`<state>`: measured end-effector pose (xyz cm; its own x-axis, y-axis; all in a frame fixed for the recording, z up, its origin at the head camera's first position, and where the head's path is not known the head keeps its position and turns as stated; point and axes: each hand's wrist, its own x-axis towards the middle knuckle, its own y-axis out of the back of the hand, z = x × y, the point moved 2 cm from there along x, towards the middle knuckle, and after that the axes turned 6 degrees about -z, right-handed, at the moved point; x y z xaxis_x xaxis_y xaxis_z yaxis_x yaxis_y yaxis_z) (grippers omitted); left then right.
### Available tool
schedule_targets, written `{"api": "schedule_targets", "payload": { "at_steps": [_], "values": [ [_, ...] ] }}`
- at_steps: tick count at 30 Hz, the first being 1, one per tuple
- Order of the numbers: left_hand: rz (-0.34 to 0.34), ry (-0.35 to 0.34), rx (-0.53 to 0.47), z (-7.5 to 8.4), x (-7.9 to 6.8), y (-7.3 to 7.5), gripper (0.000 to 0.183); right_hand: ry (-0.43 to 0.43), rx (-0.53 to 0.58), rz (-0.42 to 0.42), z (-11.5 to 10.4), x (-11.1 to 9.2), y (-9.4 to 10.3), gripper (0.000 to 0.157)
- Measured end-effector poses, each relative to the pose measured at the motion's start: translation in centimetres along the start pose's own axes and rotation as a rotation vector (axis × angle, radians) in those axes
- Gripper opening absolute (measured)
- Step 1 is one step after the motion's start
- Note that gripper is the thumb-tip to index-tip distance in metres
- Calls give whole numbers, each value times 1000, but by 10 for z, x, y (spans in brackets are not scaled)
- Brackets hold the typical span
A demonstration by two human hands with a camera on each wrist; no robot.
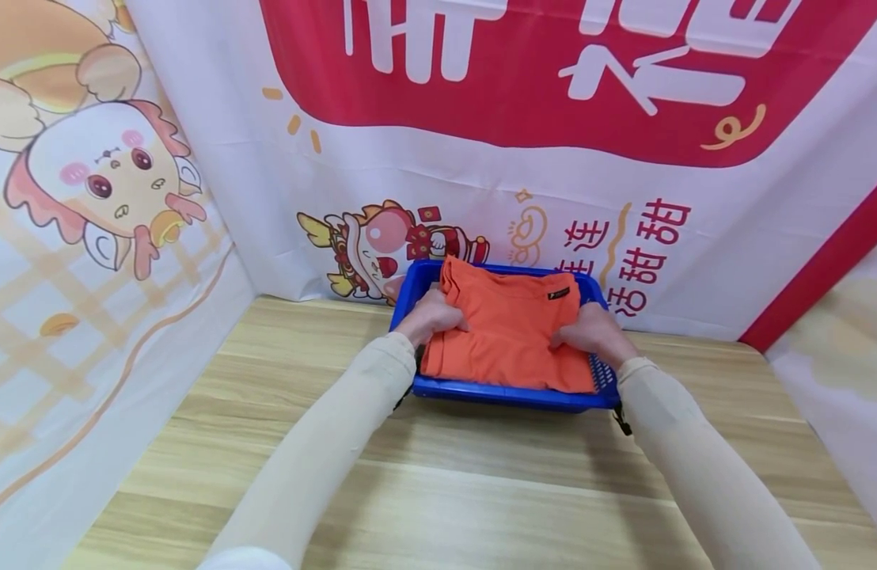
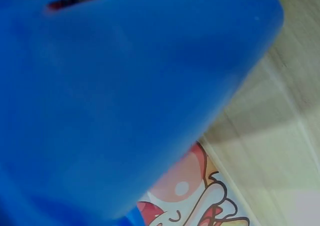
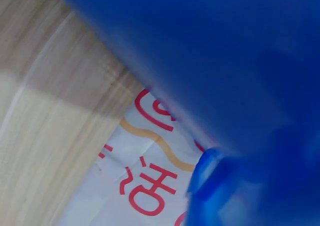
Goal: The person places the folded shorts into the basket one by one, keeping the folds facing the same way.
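Observation:
A folded orange shirt [image 1: 506,336] with a small black label lies in a blue plastic basket [image 1: 495,393]. My left hand [image 1: 436,314] reaches over the basket's left rim and grips the shirt's left side, thumb on top of the cloth. On the opposite side my right hand [image 1: 590,331] holds the shirt's right edge in the same way. The fingers under the cloth are hidden. Both wrist views are filled mostly by the basket's outer walls [image 2: 125,96], [image 3: 200,51], with neither hand clearly visible there.
The basket stands on a wood-grain table [image 1: 446,507], close to its back edge. Behind it hangs a white and red printed cloth [image 1: 381,166] with cartoon figures and lettering. Another printed cloth [image 1: 75,317] hangs along the left side.

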<state>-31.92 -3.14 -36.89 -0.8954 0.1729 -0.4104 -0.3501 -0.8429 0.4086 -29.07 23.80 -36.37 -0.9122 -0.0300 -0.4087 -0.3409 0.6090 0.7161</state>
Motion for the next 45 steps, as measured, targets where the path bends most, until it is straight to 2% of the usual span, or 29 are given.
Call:
{"api": "schedule_targets", "payload": {
  "at_steps": [3,6,9,15,25,30,33,38,42,45],
  "values": [
    [10,17,-5,-2,0,0,47,-13,10,-5,3,2,-1,63],
    [23,14,4,-3,-1,2,47,-1,15,-2,2,2,-2,63],
    [44,-8,61,-1,-5,5,49,14,7,9,2,2,-3,61],
    [93,-30,152,-1,-13,12,41,24,-3,11,3,1,-1,62],
    [201,-37,351,-6,-15,13,78,48,-72,31,5,0,-2,49],
    [227,-48,382,-9,-13,12,89,68,-153,55,7,2,-5,61],
    [248,-66,422,-10,-13,10,89,69,-197,73,8,2,-7,68],
    [259,-67,473,-11,-10,8,88,84,-225,86,8,-1,-7,67],
    [271,-117,552,-9,-12,7,94,103,-236,96,7,-6,-2,57],
    [286,-211,704,-6,-13,8,92,143,-262,118,5,-9,1,55]
  ]
}}
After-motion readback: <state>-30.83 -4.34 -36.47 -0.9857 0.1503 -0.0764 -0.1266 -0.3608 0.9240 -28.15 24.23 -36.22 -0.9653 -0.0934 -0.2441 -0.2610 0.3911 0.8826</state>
